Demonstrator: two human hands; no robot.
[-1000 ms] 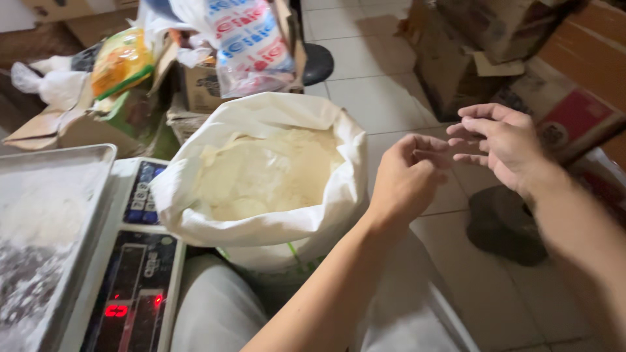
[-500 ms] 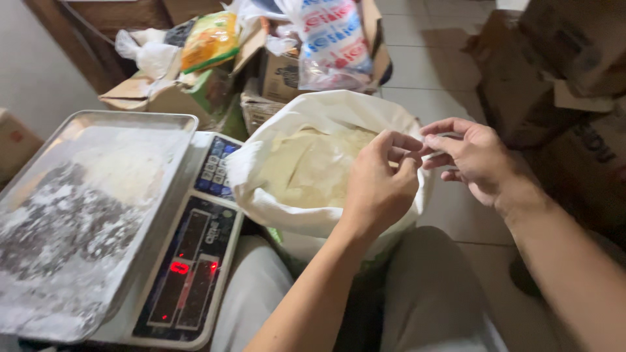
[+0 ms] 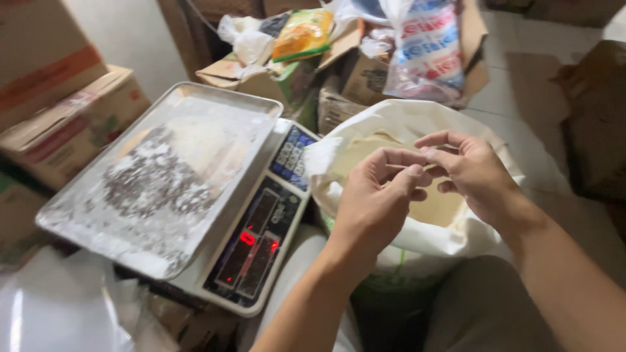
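My left hand (image 3: 373, 207) and my right hand (image 3: 475, 175) meet above an open white sack (image 3: 417, 112) that holds pale flour (image 3: 441, 207). Their fingertips touch, pinching a thin pale band (image 3: 405, 167) stretched between them; it is too small to tell what it is. Left of the sack stands a digital scale (image 3: 255, 242) with red lit digits. A flat metal tray (image 3: 163, 176) dusted with white powder rests on the scale.
Cardboard boxes (image 3: 59, 111) stack at the left. Behind the sack, open cartons (image 3: 274, 75) hold a yellow packet (image 3: 301, 34) and a printed plastic bag (image 3: 424, 49). Clear plastic (image 3: 59, 306) lies at the lower left. My knees are below the sack.
My hands were right of the sack with the right one spread; they have come together over the flour, fingertips pinched. The view has swung left, showing more of the tray and scale.
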